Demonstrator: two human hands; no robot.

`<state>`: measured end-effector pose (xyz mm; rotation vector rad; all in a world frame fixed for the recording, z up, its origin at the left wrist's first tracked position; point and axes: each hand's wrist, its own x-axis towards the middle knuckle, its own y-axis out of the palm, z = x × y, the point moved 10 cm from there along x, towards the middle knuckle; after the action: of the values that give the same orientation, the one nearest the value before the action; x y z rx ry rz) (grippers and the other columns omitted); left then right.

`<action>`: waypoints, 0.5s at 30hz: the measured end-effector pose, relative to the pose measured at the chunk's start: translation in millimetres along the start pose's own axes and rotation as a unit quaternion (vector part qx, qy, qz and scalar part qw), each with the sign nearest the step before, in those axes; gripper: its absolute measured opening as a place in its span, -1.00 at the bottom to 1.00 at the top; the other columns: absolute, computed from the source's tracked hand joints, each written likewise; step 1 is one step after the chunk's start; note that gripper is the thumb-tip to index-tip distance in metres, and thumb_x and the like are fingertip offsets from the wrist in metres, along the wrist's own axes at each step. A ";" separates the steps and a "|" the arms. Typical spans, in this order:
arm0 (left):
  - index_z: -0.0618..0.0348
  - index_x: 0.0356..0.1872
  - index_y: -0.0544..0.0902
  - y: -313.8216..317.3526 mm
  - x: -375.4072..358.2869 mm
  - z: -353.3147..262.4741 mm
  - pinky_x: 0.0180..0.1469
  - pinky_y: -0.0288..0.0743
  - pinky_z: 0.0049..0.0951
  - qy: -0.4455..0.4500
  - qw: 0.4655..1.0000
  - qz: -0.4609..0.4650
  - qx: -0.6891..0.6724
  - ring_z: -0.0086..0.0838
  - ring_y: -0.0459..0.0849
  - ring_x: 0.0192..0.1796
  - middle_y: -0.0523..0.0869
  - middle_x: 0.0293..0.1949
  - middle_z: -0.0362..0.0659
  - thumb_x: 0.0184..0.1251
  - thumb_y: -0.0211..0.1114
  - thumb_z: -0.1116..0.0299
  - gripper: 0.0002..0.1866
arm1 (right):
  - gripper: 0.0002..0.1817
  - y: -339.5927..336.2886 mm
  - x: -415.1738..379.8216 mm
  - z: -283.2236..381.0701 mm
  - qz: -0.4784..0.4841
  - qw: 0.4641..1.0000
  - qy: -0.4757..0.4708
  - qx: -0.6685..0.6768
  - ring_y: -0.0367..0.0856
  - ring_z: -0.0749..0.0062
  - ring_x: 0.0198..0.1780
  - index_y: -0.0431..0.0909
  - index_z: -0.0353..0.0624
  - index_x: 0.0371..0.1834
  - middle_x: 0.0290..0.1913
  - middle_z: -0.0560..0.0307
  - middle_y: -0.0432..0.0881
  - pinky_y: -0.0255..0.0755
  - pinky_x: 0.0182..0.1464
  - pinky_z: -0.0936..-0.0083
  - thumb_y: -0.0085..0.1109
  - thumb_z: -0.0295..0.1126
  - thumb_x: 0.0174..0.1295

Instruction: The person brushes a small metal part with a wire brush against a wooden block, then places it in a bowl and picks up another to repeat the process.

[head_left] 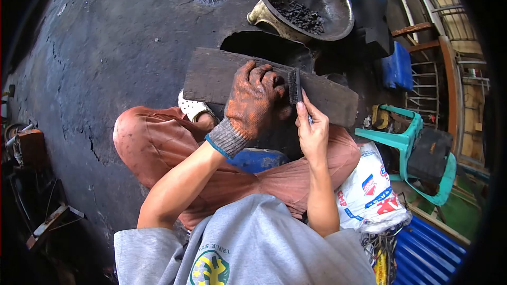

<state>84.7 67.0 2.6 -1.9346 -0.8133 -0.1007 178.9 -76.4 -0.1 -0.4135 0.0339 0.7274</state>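
My left hand (254, 99), in an orange-stained knit glove with a grey cuff, is above the near edge of a dark wooden board (208, 76). Its fingers are curled closed; what they hold, if anything, is hidden. Bare and closer to me on the right, my right hand (312, 129) grips the handle of a brush (294, 87). The brush head has dark bristles and stands almost upright over the board, beside the gloved fingertips. Thumb and fingers are pressed on the brush handle.
Beyond the board, a wide metal bowl (338, 13) holds dark lumps (301, 17). To the right are a blue container (397, 67), a turquoise plastic stool (409, 137) and a white printed sack (364, 187). Metal scrap (50, 221) lies at left.
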 end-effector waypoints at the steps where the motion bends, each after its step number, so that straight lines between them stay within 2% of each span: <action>1: -0.08 -0.04 0.85 0.1 -0.3 -4.2 0.59 0.35 0.14 0.002 1.000 0.000 0.003 -0.08 0.55 0.47 0.73 0.22 -0.14 0.22 0.56 0.12 -0.68 | -0.50 -0.5 -3.3 -7.7 0.010 0.998 0.030 0.045 0.42 0.79 -0.40 0.60 -0.23 0.56 -0.37 0.33 0.65 0.34 -0.36 0.71 0.23 -0.20 0.71; 2: -0.09 -0.04 0.85 -0.3 -0.4 -7.1 0.59 0.35 0.15 0.004 1.000 0.001 0.007 -0.08 0.55 0.47 0.73 0.21 -0.15 0.20 0.57 0.11 -0.68 | -0.50 -4.4 -5.3 -9.4 0.007 0.998 0.033 0.044 0.42 0.79 -0.40 0.60 -0.23 0.56 -0.37 0.33 0.65 0.34 -0.36 0.71 0.23 -0.20 0.71; 4: -0.12 -0.02 0.85 -7.7 3.9 -8.2 0.59 0.34 0.15 -0.004 1.000 0.006 -0.009 -0.10 0.56 0.47 0.73 0.21 -0.16 0.23 0.56 0.11 -0.69 | -0.48 -2.5 -8.9 -23.3 0.043 0.980 0.098 0.167 0.20 0.84 -0.55 0.57 -0.15 0.60 -0.52 0.47 0.36 0.05 -0.52 0.74 0.21 -0.16 0.72; 7: -0.15 0.01 0.86 -9.7 4.5 -6.3 0.59 0.35 0.13 0.004 0.999 0.022 -0.024 -0.13 0.57 0.46 0.74 0.21 -0.19 0.26 0.54 0.13 -0.69 | -0.43 -11.4 -23.4 -30.9 0.062 0.981 0.123 0.140 0.20 0.82 -0.59 0.50 -0.13 0.65 -0.51 0.43 0.35 0.10 -0.55 0.77 0.15 -0.08 0.74; 8: -0.17 0.03 0.86 -7.3 4.6 -9.2 0.59 0.35 0.11 0.020 0.999 0.034 -0.025 -0.13 0.58 0.45 0.74 0.22 -0.20 0.27 0.53 0.14 -0.69 | -0.43 -15.6 -31.0 -28.6 0.050 0.987 0.114 0.097 0.20 0.82 -0.58 0.50 -0.15 0.65 -0.51 0.43 0.34 0.10 -0.55 0.76 0.16 -0.09 0.74; 9: -0.17 0.03 0.86 -4.8 4.1 -9.5 0.59 0.35 0.11 0.020 0.999 0.035 -0.025 -0.13 0.58 0.45 0.74 0.22 -0.20 0.27 0.53 0.14 -0.69 | -0.48 -17.9 -39.8 -19.9 0.041 0.988 0.114 0.100 0.23 0.83 -0.54 0.55 -0.18 0.61 -0.50 0.48 0.35 0.08 -0.52 0.72 0.21 -0.19 0.72; 12: -0.17 0.07 0.86 1.2 -0.6 -5.4 0.58 0.36 0.10 0.000 0.999 0.021 -0.029 -0.15 0.58 0.44 0.74 0.22 -0.22 0.29 0.51 0.16 -0.67 | -0.49 -27.3 -53.6 -17.9 0.000 0.992 0.097 0.081 0.26 0.80 -0.49 0.56 -0.21 0.60 -0.47 0.46 0.40 0.13 -0.46 0.71 0.22 -0.22 0.71; 14: -0.17 0.10 0.85 1.1 -3.1 -4.8 0.57 0.36 0.10 -0.008 1.000 0.001 -0.021 -0.17 0.59 0.44 0.75 0.21 -0.23 0.28 0.51 0.17 -0.65 | -0.49 -25.6 -52.7 -7.0 -0.038 0.997 0.027 0.056 0.30 0.77 -0.44 0.57 -0.23 0.59 -0.42 0.43 0.47 0.20 -0.40 0.68 0.23 -0.24 0.70; 15: -0.17 0.10 0.85 3.4 -4.9 -4.9 0.57 0.36 0.10 -0.005 1.000 0.003 -0.021 -0.17 0.59 0.44 0.75 0.21 -0.23 0.28 0.51 0.17 -0.65 | -0.50 -15.5 -47.1 -3.8 -0.035 0.998 0.025 0.035 0.32 0.75 -0.41 0.58 -0.27 0.56 -0.39 0.42 0.50 0.24 -0.37 0.66 0.23 -0.24 0.70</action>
<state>84.3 59.5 0.5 -1.9787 -0.8173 -0.1049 154.2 -118.3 10.0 -0.3641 0.0912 0.6441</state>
